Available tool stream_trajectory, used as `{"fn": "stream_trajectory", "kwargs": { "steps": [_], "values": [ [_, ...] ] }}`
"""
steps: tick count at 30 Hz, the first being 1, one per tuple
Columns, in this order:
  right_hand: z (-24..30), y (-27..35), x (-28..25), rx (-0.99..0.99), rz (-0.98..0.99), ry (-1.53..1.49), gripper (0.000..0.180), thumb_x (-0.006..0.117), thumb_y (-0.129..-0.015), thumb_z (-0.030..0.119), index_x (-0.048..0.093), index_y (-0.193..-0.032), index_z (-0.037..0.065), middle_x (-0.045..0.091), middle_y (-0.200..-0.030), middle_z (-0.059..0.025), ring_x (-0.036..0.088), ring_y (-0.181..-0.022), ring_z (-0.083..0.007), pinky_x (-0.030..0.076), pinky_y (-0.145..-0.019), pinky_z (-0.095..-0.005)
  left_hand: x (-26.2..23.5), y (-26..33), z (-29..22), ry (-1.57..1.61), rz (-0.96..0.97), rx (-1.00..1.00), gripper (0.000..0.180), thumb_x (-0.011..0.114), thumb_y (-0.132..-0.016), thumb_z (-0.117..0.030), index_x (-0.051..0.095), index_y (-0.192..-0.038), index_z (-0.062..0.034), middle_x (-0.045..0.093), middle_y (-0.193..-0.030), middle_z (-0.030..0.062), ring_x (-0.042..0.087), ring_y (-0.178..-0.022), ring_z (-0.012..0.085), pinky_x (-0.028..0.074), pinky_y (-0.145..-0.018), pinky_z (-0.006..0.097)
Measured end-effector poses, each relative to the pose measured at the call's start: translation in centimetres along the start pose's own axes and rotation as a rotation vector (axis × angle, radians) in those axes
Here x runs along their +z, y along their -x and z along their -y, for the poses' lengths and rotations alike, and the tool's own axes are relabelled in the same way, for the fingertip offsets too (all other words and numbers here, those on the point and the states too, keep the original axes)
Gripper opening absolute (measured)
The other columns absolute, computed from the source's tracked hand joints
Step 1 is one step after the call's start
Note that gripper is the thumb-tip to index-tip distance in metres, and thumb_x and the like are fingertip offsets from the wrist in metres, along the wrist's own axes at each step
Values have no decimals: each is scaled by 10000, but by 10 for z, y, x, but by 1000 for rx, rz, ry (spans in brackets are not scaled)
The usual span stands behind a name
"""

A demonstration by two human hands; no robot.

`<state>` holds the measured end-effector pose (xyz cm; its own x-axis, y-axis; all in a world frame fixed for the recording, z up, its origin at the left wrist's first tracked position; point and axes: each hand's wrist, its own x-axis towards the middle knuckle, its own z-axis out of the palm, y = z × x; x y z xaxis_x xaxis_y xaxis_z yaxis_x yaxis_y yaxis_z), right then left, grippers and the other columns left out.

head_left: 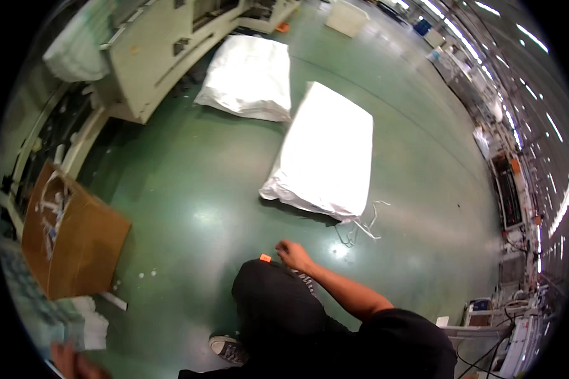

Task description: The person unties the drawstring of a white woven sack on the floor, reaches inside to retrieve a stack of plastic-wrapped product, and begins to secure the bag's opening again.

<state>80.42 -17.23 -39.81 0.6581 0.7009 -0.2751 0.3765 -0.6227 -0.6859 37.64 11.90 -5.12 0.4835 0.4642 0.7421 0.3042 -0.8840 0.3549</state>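
Note:
My right hand (292, 254) hangs in front of my dark-trousered knee, its fingers curled in and nothing visible in them. Close beside it, a small orange tag (265, 258) shows at the knee. Down at the lower left edge, my left hand (76, 362) is dark and blurred, next to a stack of white and pale green folded bundles (85, 325); whether it touches them I cannot make out. Ahead on the green floor lies a large full white sack (329, 148), with loose ties at its near right corner. A second white sack (250, 76) lies just beyond, to its left.
An open cardboard box (91, 243) with white scraps stands at the left. Cream machinery (152, 57) runs along the upper left. A pale bin (346, 18) is far ahead. Equipment and cables (499, 328) line the right side.

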Motion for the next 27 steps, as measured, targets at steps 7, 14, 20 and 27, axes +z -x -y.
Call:
{"fn": "stream_trajectory", "kwargs": {
  "steps": [7, 14, 20, 27],
  "values": [
    [-164, 89, -69, 478, -400, -333, 304, 572, -873, 90, 541, -1153, -25, 650, -901, -135, 660, -695, -189, 532, -642, -344, 348, 1, -56, 379, 986, -377, 188, 624, -875, -69, 655, -1030, 32, 685, -948, 160, 671, -848, 233, 522, -761, 326],
    [-158, 45, -155, 425, -869, 53, 494, 666, -830, 88, 441, -1263, 13, 551, -1144, -152, 598, -697, -236, 486, -694, -386, 531, 99, -157, 785, 1153, -616, 268, 667, -857, -138, 668, -1066, 31, 713, -951, 158, 697, -844, 235, 545, -772, 341],
    [-165, 34, -176, 411, -701, -53, 275, 665, -866, 104, 523, -1084, 14, 612, -856, -110, 549, -608, -194, 470, -599, -348, 606, 136, -258, 1154, 1171, -1111, 326, 653, -910, -242, 656, -1054, 50, 689, -888, 123, 671, -717, 165, 541, -632, 272],
    [-159, 20, -145, 424, -636, -280, 161, 611, -919, 103, 619, -1053, 13, 655, -799, -90, 605, -667, -156, 486, -626, -305, 645, 134, -297, 1100, 1388, -1327, 327, 602, -941, -277, 650, -979, 44, 646, -743, 94, 632, -579, 155, 498, -488, 262]
  ]
}}
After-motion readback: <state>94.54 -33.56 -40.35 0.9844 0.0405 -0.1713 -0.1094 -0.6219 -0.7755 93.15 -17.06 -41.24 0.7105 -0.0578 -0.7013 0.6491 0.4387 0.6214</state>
